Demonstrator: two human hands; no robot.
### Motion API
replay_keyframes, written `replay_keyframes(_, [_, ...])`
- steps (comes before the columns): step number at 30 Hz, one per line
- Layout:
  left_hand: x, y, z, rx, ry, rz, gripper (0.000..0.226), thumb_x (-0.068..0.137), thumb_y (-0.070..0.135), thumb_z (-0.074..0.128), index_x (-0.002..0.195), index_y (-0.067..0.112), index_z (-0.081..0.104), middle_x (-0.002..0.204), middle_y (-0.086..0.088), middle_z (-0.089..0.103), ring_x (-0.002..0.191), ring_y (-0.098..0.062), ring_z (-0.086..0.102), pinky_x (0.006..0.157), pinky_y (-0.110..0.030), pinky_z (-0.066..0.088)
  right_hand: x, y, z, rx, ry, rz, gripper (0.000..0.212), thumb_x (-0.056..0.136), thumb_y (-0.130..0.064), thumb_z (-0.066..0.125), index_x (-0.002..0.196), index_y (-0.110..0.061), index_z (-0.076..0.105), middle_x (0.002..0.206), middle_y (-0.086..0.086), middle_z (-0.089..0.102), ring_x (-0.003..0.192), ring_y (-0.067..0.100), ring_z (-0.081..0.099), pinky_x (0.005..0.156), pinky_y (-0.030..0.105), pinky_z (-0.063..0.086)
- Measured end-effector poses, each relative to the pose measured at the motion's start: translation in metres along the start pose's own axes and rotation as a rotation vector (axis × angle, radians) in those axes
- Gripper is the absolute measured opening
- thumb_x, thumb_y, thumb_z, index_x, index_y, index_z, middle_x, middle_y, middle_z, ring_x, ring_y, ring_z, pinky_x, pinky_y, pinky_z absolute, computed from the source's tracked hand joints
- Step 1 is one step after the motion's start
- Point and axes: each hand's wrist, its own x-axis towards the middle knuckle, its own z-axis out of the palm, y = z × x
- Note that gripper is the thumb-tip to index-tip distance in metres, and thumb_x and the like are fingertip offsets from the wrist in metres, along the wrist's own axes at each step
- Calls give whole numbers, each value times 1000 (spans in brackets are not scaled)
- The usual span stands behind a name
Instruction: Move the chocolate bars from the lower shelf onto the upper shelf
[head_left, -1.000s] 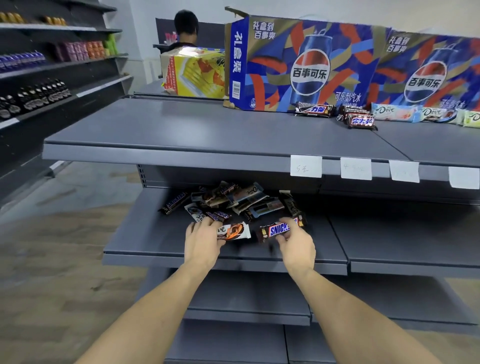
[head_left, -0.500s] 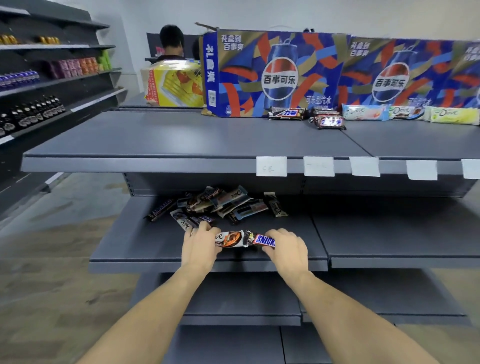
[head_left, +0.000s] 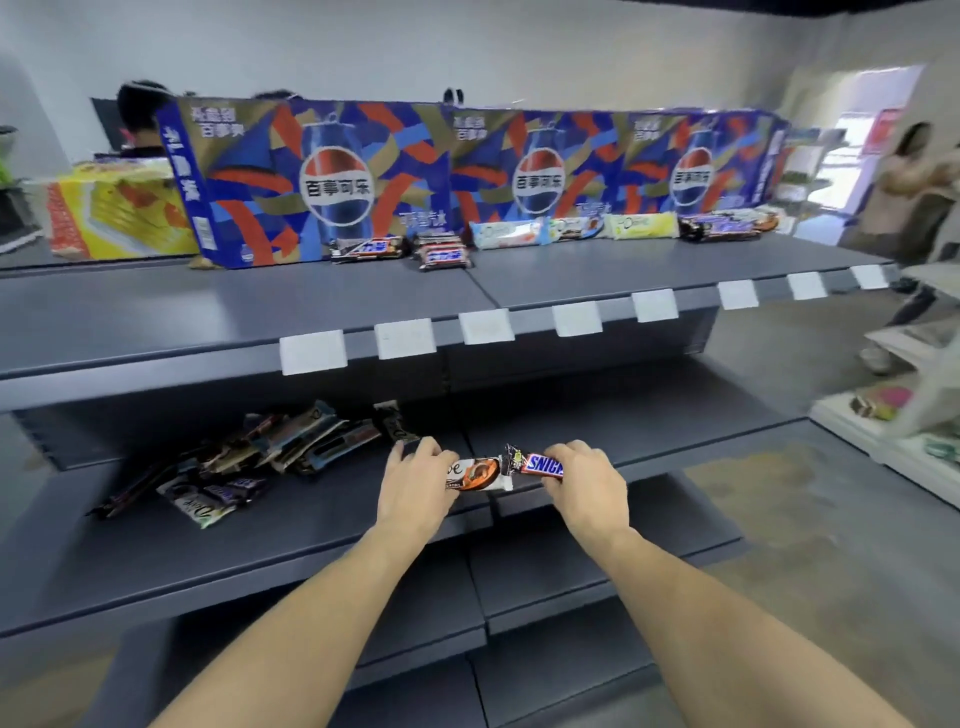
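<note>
from the head camera, my left hand (head_left: 415, 480) grips a white and orange dove bar (head_left: 475, 474) and my right hand (head_left: 584, 480) grips a snickers bar (head_left: 543, 464). both are closed around one end of their bars, which meet end to end between my hands, above the front of the lower shelf (head_left: 311, 525). to the left on that shelf lies a loose pile of chocolate bars (head_left: 270, 449), some overlapping, with a pale dove wrapper (head_left: 200, 506) nearest the edge.

the upper shelf (head_left: 260, 306) runs across above, its front lip carrying a row of blank white price tags (head_left: 485, 326). that lip overhangs the back of the pile. at the rear of the upper shelf stand tall pepsi gift cartons (head_left: 337, 182), and tight against their base sits a line of bars already there: dark snickers packs (head_left: 444, 252), then pale dove bars (head_left: 571, 228) further right. a yellow box (head_left: 119, 208) sits left of the cartons.

a dark-haired person (head_left: 137, 117) shows behind the cartons at left, and another person (head_left: 906, 187), blurred, stands in the aisle at right beside a white rack (head_left: 914, 410).
</note>
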Motion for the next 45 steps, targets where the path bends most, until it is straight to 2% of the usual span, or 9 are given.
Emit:
replay_keyframes(4, [17,56,0,23,19,81,41,87,34,65,127,32,57,116,9,51,110,-12,52,117,-35,19,-1,55,-28,-25,54,55,26,91,-30,64,117,-30,61,108,-8,59,97,18,53,69,30,46])
replay_keyframes(9, [39,129,-6,5,50,195,39,89,34,62,127,29,57,118,7,51,110,-14,47,103,-30,33,-2,118,-61,-37,111,140,25,92,-28,63,117,-28,62,108,-6,61,96,18,54,66,27,43])
replay_keyframes(14, [65,193,-10,-51,91,297,39,90,32,62,128,26,56,119,6,52,106,-14,48,96,-28,38,6,169,-92,-53,170,194,27,92,-28,64,119,-29,61,110,-7,62,96,17,55,70,27,48])
replay_keyframes(20, [105,260,1,-113,109,368,39,90,32,63,128,25,56,120,5,52,105,-15,49,91,-29,41,25,228,-122,-131,202,221,24,93,-21,59,116,-28,62,111,-5,61,99,21,54,69,29,41])
replay_keyframes(23, [131,294,10,-142,123,385,41,90,33,64,129,26,56,122,4,53,107,-14,49,92,-29,42,45,261,-131,-160,226,225,23,92,-22,59,113,-30,63,109,-6,61,97,20,54,71,31,45])
replay_keyframes(30, [193,347,32,-175,134,367,41,88,36,65,127,25,56,121,5,52,107,-15,50,91,-31,44,100,322,-145,-194,202,194,15,89,-23,61,104,-26,62,105,-7,60,95,20,53,69,33,46])
replay_keyframes(35, [223,366,37,-147,149,327,37,88,35,63,124,25,57,120,3,53,108,-18,50,91,-33,42,130,345,-143,-192,181,138,19,91,-28,62,110,-28,61,108,-8,60,98,19,53,70,31,45])
replay_keyframes(45, [214,409,36,-80,151,142,37,88,36,64,123,26,58,116,5,52,102,-16,50,87,-31,43,152,390,-151,-111,164,-103,25,89,-27,65,114,-24,63,109,-4,60,101,23,53,65,29,37])
